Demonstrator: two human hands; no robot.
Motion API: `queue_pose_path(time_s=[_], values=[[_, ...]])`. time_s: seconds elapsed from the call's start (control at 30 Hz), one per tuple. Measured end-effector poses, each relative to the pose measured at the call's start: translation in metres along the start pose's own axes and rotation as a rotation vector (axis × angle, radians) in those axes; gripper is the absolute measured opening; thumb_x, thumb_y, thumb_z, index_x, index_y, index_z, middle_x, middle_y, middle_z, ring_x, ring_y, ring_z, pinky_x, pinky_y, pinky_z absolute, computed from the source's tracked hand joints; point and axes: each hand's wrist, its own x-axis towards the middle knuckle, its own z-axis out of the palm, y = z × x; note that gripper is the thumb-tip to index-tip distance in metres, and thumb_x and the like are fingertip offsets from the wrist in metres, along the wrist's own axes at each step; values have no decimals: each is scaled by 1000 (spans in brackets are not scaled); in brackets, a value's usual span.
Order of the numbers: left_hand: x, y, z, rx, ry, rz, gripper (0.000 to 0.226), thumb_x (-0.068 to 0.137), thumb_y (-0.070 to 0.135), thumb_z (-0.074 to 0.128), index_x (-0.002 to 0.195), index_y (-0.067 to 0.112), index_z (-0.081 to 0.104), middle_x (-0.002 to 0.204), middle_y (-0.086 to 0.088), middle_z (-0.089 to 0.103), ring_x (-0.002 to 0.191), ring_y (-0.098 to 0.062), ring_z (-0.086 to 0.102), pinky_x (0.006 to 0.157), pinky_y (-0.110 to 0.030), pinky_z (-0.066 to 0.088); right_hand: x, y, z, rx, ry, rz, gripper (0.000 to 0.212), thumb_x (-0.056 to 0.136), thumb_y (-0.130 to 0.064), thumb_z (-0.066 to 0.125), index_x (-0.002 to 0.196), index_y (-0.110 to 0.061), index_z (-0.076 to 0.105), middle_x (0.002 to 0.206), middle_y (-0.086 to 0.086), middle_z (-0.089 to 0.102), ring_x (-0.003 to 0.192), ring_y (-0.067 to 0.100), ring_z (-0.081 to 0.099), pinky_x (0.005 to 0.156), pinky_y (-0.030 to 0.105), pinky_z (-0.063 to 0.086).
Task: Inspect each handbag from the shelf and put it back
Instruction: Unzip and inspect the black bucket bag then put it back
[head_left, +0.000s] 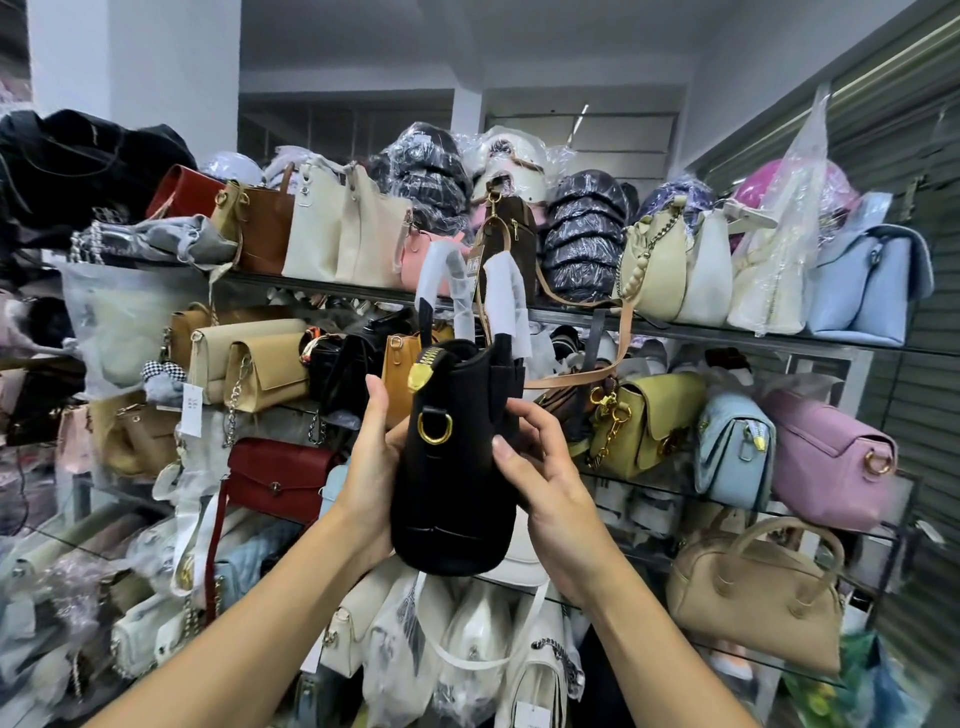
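Note:
I hold a black handbag (451, 467) up in front of the shelf (727, 332), end-on to me, with a gold ring and gold zipper pull on its side. Its two handles, wrapped in white foam, stand upright above it. My left hand (371, 467) grips the bag's left face, thumb pointing up. On the right face and near edge, my right hand (545, 486) wraps the bag with fingers curled over it. Both hands carry it clear of the shelves.
The glass shelves are packed with handbags: cream totes (345, 234) on the top row, a yellow-green flap bag (644, 421), a light blue bag (732, 449), a lilac bag (826, 457), a red envelope bag (278, 478), a beige dome bag (753, 587). Plastic-wrapped bags fill the lowest row.

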Motion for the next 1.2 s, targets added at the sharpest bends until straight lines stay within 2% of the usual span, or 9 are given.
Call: queue_pose_path(time_s=[0.13, 0.27, 0.37, 0.5, 0.7, 0.87, 1.03, 1.13, 1.2], values=[[-4, 5, 5, -51, -30, 28, 69, 87, 69, 41, 102, 17, 82, 120, -15, 73, 105, -28, 73, 86, -38, 62, -2, -4, 4, -77, -2, -29, 50, 83, -52, 71, 131, -52, 57, 151, -1, 42, 139, 18, 46, 117, 40, 43], [-7, 7, 10, -82, -33, 40, 70, 103, 53, 29, 81, 16, 84, 94, -9, 79, 80, -20, 77, 61, -28, 61, -2, -7, 8, -134, 12, -52, 56, 80, -58, 70, 134, -54, 55, 152, -1, 42, 141, 22, 43, 121, 47, 35], [-5, 7, 10, -94, -11, 35, 77, 106, 52, 23, 78, 16, 84, 91, -9, 79, 77, -19, 77, 58, -27, 60, -2, -9, 9, -160, 19, -45, 54, 80, -60, 69, 132, -56, 55, 151, -4, 40, 142, 21, 42, 122, 48, 33], [-3, 6, 8, -88, 16, -1, 78, 102, 63, 25, 80, 17, 84, 95, -10, 79, 80, -21, 77, 61, -31, 62, -4, -18, 13, -192, 12, 21, 36, 87, -66, 65, 121, -69, 54, 143, -14, 34, 140, 12, 40, 122, 43, 33], [0, 4, 6, -41, 28, -37, 80, 98, 70, 25, 89, 17, 84, 106, -12, 77, 89, -23, 77, 70, -32, 63, -5, -23, 12, -229, 13, 84, 41, 78, -71, 50, 118, -73, 50, 136, -17, 35, 138, -2, 30, 122, 34, 25], [-2, 7, 6, 23, 22, -55, 81, 94, 75, 27, 90, 18, 84, 110, -11, 77, 92, -22, 76, 82, -38, 54, -3, -25, 10, -268, 13, 138, 34, 91, -68, 46, 125, -69, 49, 138, -6, 38, 133, -2, 34, 115, 28, 24], [-4, 7, 7, 62, 13, -128, 73, 94, 73, 35, 96, 18, 84, 116, -13, 75, 97, -24, 75, 89, -41, 53, 3, -25, 0, -317, -26, 188, 41, 104, -61, 29, 143, -61, 41, 142, -9, 38, 106, -28, 25, 107, 23, 18], [-4, 7, 6, 82, 9, -176, 70, 93, 71, 40, 98, 16, 83, 117, -14, 74, 98, -27, 75, 91, -41, 53, 6, -22, -6, -341, -45, 243, 44, 103, -65, 25, 145, -63, 37, 149, -11, 36, 125, -8, 33, 109, 26, 19], [-3, 8, 4, 90, 11, -201, 70, 93, 71, 41, 98, 15, 83, 116, -15, 74, 95, -27, 75, 91, -40, 53, 9, -15, -9, -345, -47, 266, 43, 98, -75, 27, 140, -70, 38, 151, -9, 38, 137, 3, 31, 118, 35, 25]])
